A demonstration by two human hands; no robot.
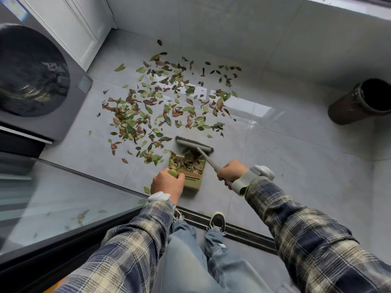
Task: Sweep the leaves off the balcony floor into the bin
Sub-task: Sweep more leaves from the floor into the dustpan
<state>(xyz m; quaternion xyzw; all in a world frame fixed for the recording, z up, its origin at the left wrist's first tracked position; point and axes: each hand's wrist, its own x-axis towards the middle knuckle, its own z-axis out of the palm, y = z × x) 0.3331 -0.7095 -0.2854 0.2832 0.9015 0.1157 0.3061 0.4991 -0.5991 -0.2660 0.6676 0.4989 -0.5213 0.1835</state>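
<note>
Curling its fingers round the handle of the dustpan (191, 183), the left hand (167, 182) holds it on the floor (285, 149); the right hand (231, 171) wraps its fingers round the broom (191, 144), bristles at the pan's mouth. Leaves (148, 115) lie in the pan and across the floor; the bin (359, 102) sits well apart.
</note>
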